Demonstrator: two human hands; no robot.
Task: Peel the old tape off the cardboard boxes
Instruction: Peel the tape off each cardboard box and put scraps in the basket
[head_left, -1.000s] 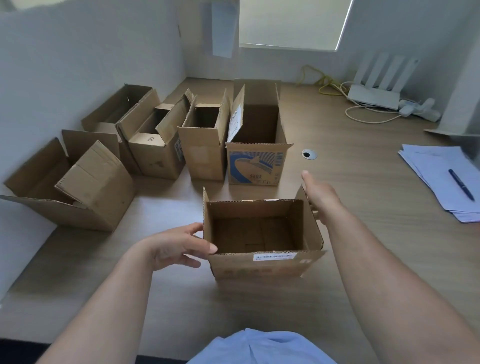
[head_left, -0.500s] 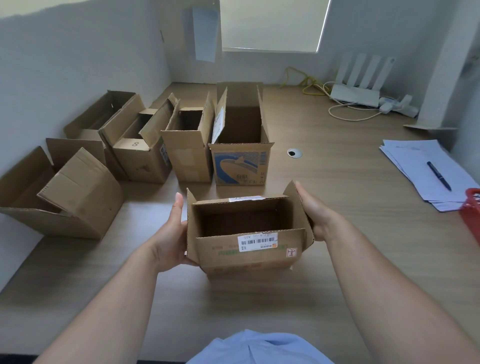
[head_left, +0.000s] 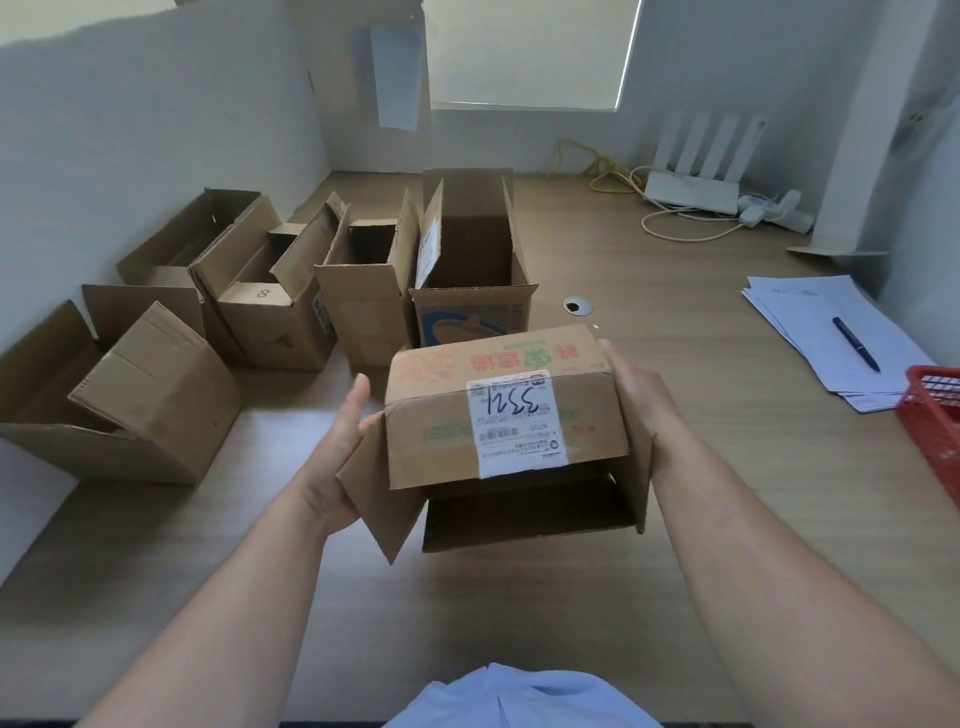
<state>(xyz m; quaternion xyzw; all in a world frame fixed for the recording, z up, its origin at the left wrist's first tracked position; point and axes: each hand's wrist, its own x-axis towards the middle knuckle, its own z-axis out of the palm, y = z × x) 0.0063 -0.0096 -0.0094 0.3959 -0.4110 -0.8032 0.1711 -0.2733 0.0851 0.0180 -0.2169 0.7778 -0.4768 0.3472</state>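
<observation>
Cardboard box (head_left: 504, 415): held in the air above the wooden surface (head_left: 701, 467), just before the person, between both hands. Long axis runs left to right; tipped over, open mouth facing down and toward the person, side flaps splayed out.

Markings: white shipping label (head_left: 514, 423) wrapped over the top edge, with a barcode and four black handwritten digits, looking like 1255 as seen; small print unreadable. Red and green printed characters, upside down, on the upper face.

Left hand (head_left: 337, 441): not clenched, fingers straight, palm pressing the left flap. Right hand (head_left: 639, 395): flat against the right side, fingers straight.

Beyond: blue-printed box (head_left: 470, 317) standing open, its front partly hidden by the held one; further open boxes in a row leftward, one marked "8" (head_left: 265, 312).

To the right: stack of papers (head_left: 810, 322) with a pen (head_left: 856, 344) on top, red basket (head_left: 935, 415) at the frame edge. At the back: white router (head_left: 696, 176) with cables.
</observation>
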